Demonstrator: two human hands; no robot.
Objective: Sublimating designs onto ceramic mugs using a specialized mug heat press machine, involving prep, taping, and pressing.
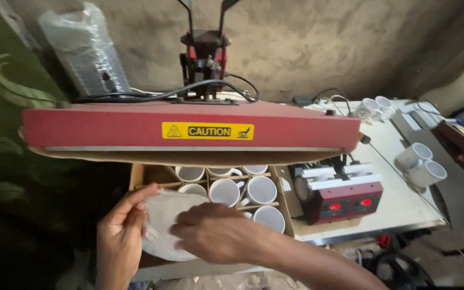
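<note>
Both hands are engaged on one item. The left hand (118, 236) cups the left edge of a white plate in a clear plastic sleeve (162, 225), fingers curled over its upper rim and thumb side out of sight behind it. The right hand (216, 233) lies across the plate's right half, fingers bent and pressing on its face. A two-sided hold of this kind appears to steady a smooth round piece while the wrapping is handled; whether the right fingers pinch the film cannot be told.

The plate is tilted toward the camera, round, pale and unprinted, with the film crinkled along its left edge. It is held just in front of the near edge of a cardboard box (146, 174).

The box is divided by card partitions, one white mug (261, 189) standing mouth-up per cell, which keeps them from knocking together.

Directly above the box hangs the red platen of a heat press (189, 126), raised, with a yellow warning label.

Near the front edge of the tabletop (404, 207), a red mug press (342, 198) sits right of the box, two red displays lit. Loose mugs (420, 164) stand toward the right edge.
</note>
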